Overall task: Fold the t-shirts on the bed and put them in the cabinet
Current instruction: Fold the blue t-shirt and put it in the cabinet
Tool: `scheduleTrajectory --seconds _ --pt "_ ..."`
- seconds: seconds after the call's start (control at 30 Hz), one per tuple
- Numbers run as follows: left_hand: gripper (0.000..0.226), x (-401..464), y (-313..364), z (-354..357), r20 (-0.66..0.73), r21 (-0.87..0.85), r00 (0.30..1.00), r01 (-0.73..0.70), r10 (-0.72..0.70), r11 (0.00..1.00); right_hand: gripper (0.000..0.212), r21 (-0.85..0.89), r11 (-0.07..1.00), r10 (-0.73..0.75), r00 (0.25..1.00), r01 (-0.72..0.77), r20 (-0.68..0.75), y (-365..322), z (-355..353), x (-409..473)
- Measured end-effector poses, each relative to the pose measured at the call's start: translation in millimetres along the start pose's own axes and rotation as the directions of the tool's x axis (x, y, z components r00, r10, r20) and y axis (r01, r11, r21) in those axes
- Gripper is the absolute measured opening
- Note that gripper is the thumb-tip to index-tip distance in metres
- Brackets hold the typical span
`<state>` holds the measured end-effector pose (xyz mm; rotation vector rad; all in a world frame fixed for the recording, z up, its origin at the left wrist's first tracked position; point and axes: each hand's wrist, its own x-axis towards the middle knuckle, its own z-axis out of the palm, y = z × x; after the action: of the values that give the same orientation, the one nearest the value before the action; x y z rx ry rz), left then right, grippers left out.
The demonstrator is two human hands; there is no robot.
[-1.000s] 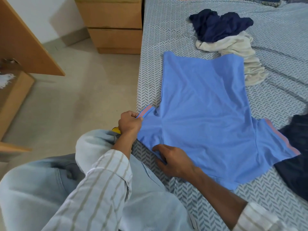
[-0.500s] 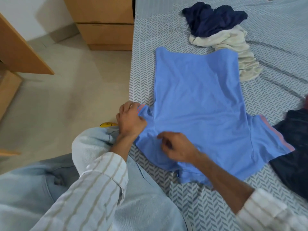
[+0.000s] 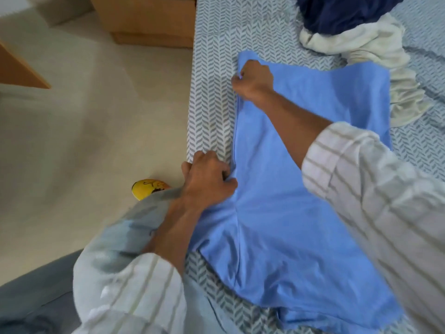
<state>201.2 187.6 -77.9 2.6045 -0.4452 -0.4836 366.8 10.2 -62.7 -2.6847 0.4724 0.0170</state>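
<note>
A light blue t-shirt [image 3: 301, 213] lies spread flat on the bed [image 3: 212, 97], which has a grey-and-white herringbone sheet. My left hand [image 3: 207, 179] pinches the shirt's left side at the sleeve, near the bed's edge. My right hand [image 3: 252, 80] reaches across the shirt and grips its left edge close to the far hem corner. My right forearm and striped sleeve cover the shirt's right part. A dark navy t-shirt [image 3: 344, 13] and a cream t-shirt [image 3: 375, 51] lie crumpled at the far right of the bed.
A wooden drawer unit [image 3: 154, 20] stands on the floor against the bed's far left side. A wooden panel edge [image 3: 21, 73] shows at the left. A yellow item [image 3: 149, 186] pokes out by my knee on the beige floor.
My right hand left the shirt's near shoulder area and reached forward to grip the left edge near the hem. My left hand stayed pinched at the left sleeve. The camera leaned in closer.
</note>
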Motion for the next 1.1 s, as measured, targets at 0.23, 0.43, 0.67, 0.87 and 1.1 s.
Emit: scheduleTrajectory --seconds 0.23,0.43,0.67,0.87,1.1 --pt "0.035 8.9 -2.7 -6.5 0.106 -0.09 0.986 0.136 -0.126 0.987 0.039 0.044 0.992 0.116 0.993 -0.116 -0.017 -6.7 14.8 56.0" --pt "0.027 9.0 -2.2 -3.5 0.045 -0.028 0.968 0.248 -0.246 0.968 0.017 0.146 0.987 0.08 0.993 -0.067 -0.086 -5.8 23.0 65.4" --pt "0.028 3.4 4.8 0.0 -0.104 0.056 0.961 0.264 -0.257 0.963 0.018 0.025 0.999 0.049 0.997 -0.048 -0.061 -9.3 28.2 65.4" --pt "0.031 5.9 11.9 7.6 -0.271 0.375 0.963 0.118 -0.013 0.92 0.029 0.347 0.936 -0.019 0.994 0.055 -0.104 23.8 16.6 34.9" --pt "0.041 21.5 69.2 8.5 -0.107 0.527 0.989 -0.035 0.107 0.849 0.02 0.306 0.944 0.006 0.924 0.121 -0.383 186.9 -39.0 -69.4"
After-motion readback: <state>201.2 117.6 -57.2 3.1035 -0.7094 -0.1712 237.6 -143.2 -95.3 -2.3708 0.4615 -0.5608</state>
